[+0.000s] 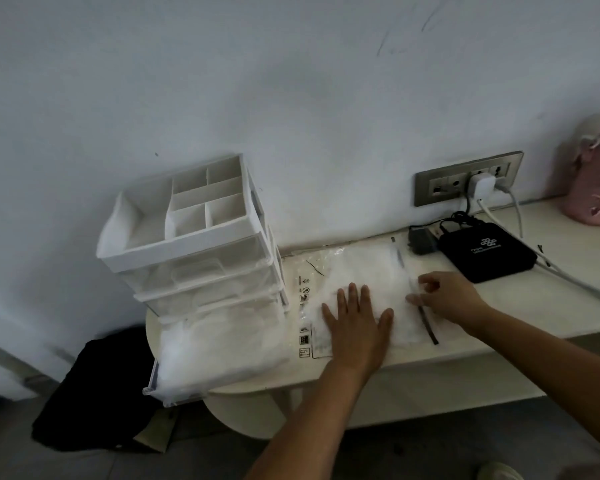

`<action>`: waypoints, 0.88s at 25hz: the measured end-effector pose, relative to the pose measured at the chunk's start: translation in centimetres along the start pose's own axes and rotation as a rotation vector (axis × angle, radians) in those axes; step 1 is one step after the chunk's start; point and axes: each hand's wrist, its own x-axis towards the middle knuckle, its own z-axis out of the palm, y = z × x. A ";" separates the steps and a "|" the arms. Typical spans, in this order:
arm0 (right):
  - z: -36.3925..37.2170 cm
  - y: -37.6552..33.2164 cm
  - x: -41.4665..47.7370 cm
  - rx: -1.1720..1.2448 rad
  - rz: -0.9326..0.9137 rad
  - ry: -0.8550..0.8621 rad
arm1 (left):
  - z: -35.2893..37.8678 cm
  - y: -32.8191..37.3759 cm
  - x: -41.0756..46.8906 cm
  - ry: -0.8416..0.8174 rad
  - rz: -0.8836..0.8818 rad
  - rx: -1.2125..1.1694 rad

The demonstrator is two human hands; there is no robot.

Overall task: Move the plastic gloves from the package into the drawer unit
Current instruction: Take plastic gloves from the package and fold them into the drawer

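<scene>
**White wall, cream table: both hands on the glove package**

Cream table [589, 258] runs along a white wall. Drawer unit [194, 258] stands at its left end: white frame, clear drawers, divided tray on top. Btm drawer [219, 368] is pulled out toward the camera & holds crumpled clear plastic film. Package [309, 268] lies flat on the table just right of the unit, w/ printed symbols down its left side & a dark zip strip [428, 327] down its right. Plastic gloves [368, 268] show through its film as a white wad.

L hand [357, 327] presses flat on the package, fingers straight & spread, gripping nothing. R hand [447, 299] sits at the zip strip, fingers curled. Too blurry to tell if it pinches the film or only touches it.

Behind the package: black box [485, 254], socket panel [440, 188] w/ white charger [480, 185] plugged in, cables. Pink container [593, 188] at far right. Dark cloth [94, 393] on the floor below the unit.
</scene>
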 end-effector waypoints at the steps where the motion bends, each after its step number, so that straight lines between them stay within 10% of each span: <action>1: 0.3 -0.3 0.1 -0.041 -0.006 -0.005 | 0.0 0.0 -0.1 0.011 0.004 0.003; 17: -1.6 -0.6 0.8 0.993 0.386 -0.129 | 0.0 0.0 -0.8 0.072 0.013 -0.085; 22: -3.0 -0.3 1.5 0.987 0.317 0.051 | 0.2 -0.1 -0.6 0.064 0.007 -0.068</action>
